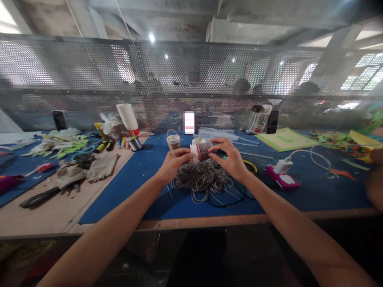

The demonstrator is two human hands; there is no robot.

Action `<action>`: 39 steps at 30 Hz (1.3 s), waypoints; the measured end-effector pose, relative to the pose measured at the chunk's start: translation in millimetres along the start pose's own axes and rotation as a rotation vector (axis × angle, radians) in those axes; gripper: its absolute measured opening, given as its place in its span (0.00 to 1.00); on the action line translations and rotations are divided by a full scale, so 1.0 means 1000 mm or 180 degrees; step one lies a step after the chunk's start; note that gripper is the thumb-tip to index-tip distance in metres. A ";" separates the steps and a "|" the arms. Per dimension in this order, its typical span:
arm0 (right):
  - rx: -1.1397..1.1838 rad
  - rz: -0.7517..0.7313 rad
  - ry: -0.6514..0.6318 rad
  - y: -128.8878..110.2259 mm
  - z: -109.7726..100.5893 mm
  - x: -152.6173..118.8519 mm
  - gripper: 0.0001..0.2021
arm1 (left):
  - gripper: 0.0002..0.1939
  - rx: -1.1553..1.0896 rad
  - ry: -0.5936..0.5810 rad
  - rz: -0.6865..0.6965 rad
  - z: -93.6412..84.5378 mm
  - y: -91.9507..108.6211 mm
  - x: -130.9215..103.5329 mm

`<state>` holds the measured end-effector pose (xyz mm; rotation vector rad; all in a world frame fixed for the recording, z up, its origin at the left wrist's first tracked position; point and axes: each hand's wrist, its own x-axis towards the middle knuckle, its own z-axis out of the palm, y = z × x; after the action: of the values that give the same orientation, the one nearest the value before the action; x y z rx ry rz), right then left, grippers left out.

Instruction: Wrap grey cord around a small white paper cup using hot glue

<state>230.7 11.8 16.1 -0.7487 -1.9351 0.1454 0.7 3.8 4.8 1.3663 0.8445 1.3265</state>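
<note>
Cup (pixel 202 152) sideways between left fingers (pixel 186 156) and right fingers (pixel 218 148)

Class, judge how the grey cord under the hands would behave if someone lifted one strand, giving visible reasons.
The cord is probably floppy, since it bends in many loose loops. Lifting one strand may drag others along, as they cross and overlap. It seems unlikely to roll, lying spread out on the blue mat.

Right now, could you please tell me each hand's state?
Left hand: holding the paper cup at its white end.
Right hand: holding its brown end.
</note>
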 end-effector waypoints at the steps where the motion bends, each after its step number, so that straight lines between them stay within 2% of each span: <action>1: -0.0040 -0.0003 0.0015 0.000 0.000 0.000 0.03 | 0.13 0.0018 -0.0002 0.0003 0.000 0.000 0.000; 5: -0.0127 -0.0059 0.0076 -0.001 -0.001 -0.001 0.02 | 0.12 -0.0023 0.0053 0.0011 -0.001 -0.002 0.001; 9: -0.0189 -0.0043 0.0106 -0.001 -0.005 0.000 0.06 | 0.13 -0.0065 0.0227 0.0061 -0.002 -0.004 0.003; 12: -0.0385 0.0176 0.0424 0.012 -0.010 0.003 0.08 | 0.14 -0.0011 0.0343 0.0101 -0.004 -0.005 0.004; 15: -0.0898 0.0687 0.0552 0.036 -0.019 0.003 0.09 | 0.15 0.0019 0.0453 0.0133 -0.005 -0.007 0.006; 18: -0.1595 0.1380 0.0225 0.062 -0.030 0.001 0.11 | 0.14 0.0056 0.0523 0.0160 -0.006 -0.008 0.007; 21: -0.2004 0.1981 -0.0495 0.077 -0.036 -0.004 0.15 | 0.15 0.0123 0.0510 0.0206 -0.006 -0.008 0.007; 23: -0.2141 0.2245 -0.0806 0.082 -0.038 -0.006 0.18 | 0.15 0.0116 0.0507 0.0215 -0.006 -0.008 0.007; 30: -0.2206 0.2908 -0.1375 0.092 -0.041 -0.004 0.27 | 0.14 -0.0087 0.0450 0.0144 -0.006 -0.008 0.006; 33: -0.2041 0.2913 -0.1413 0.097 -0.043 -0.003 0.25 | 0.15 -0.0147 0.0426 0.0113 -0.005 -0.007 0.006; 39: -0.2072 0.2835 -0.1027 0.094 -0.042 0.000 0.24 | 0.14 -0.0204 0.0427 0.0087 -0.005 -0.007 0.006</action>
<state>307.8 78.0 -2.7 -2.1040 -1.8027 0.1812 -2.2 12.0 -1.1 1.2538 0.8680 1.4672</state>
